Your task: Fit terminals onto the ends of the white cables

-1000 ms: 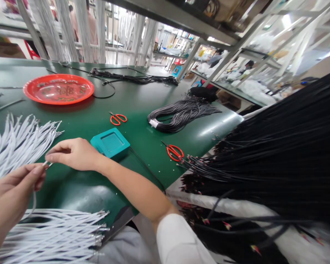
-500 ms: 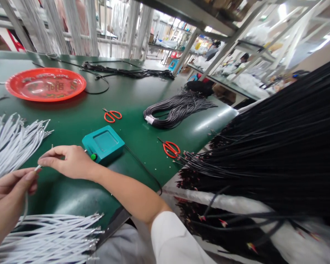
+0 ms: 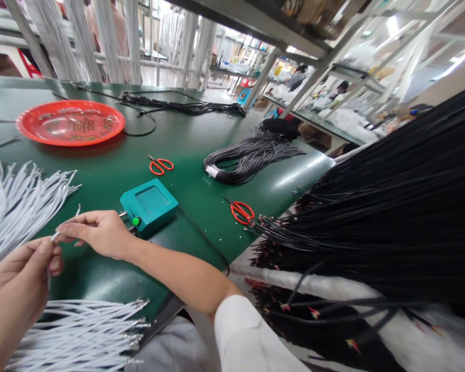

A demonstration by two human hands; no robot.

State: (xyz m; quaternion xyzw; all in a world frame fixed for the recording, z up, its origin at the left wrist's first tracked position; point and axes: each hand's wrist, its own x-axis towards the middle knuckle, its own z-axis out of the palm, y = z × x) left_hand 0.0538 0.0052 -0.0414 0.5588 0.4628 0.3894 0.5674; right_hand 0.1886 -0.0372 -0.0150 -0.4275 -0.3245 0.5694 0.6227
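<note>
A white cable [image 3: 55, 236] runs between my two hands, pinched near its end. My left hand [image 3: 27, 271] is closed on it at the lower left. My right hand [image 3: 98, 235] grips the same cable a little further along, and its tip pokes up above those fingers. Just right of my right hand sits a teal box-shaped device [image 3: 155, 199] with a green button. White cables lie in two bundles, one bundle [image 3: 23, 199] beyond my left hand and another bundle [image 3: 89, 330] near the table's front edge.
A red oval tray [image 3: 34, 126] stands at the back left of the green table [image 3: 194, 217]. Two red-handled scissors [image 3: 160, 166] lie on it. Coiled grey cables [image 3: 232, 160] rest further right, and a mass of black cables [image 3: 372, 206] hangs along the right side.
Both hands have shifted slightly in the view while keeping hold of the white cable. More of the cable's tip shows above my right fingers. The whole scene has shifted slightly too.
</note>
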